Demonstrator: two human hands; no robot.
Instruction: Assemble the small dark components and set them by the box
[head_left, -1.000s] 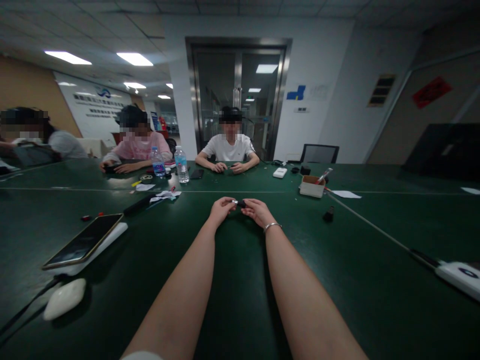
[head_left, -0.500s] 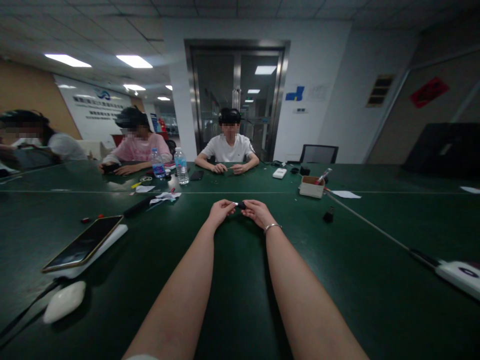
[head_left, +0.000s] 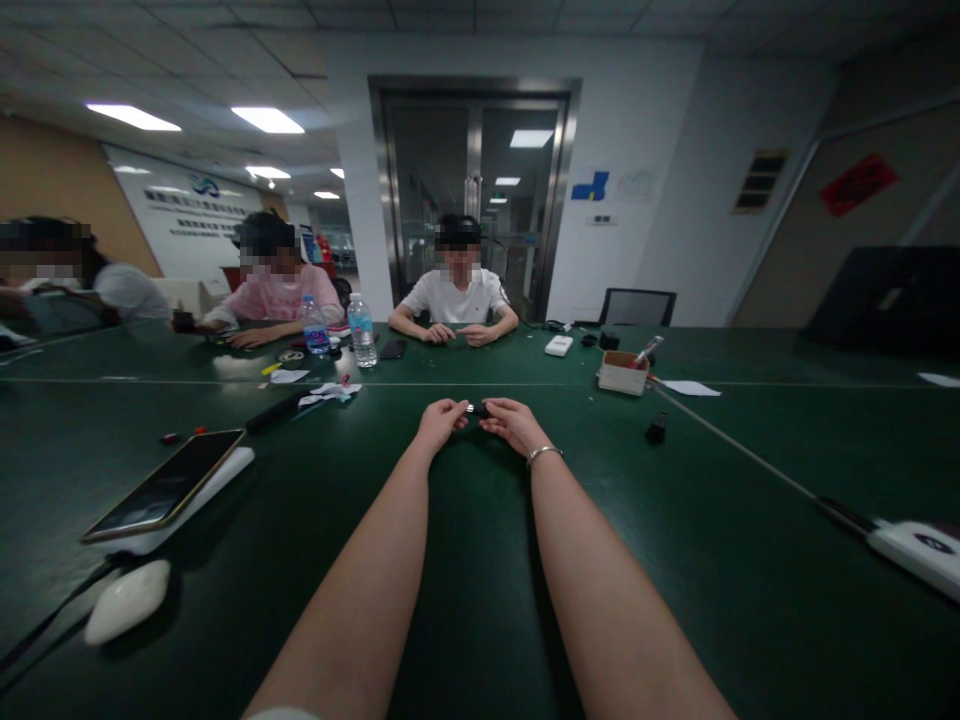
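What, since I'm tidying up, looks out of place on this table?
Rumpled white paper lies loose beyond the smartphone, looking like litter. No spill shows; the held black-and-silver item is too small to judge.

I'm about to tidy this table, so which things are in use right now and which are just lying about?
In use:
- small black-and-silver item, held between the fingers of the left hand and right hand

Seemingly just lying about:
- phone
- rounded white object
- small open box
- small black object
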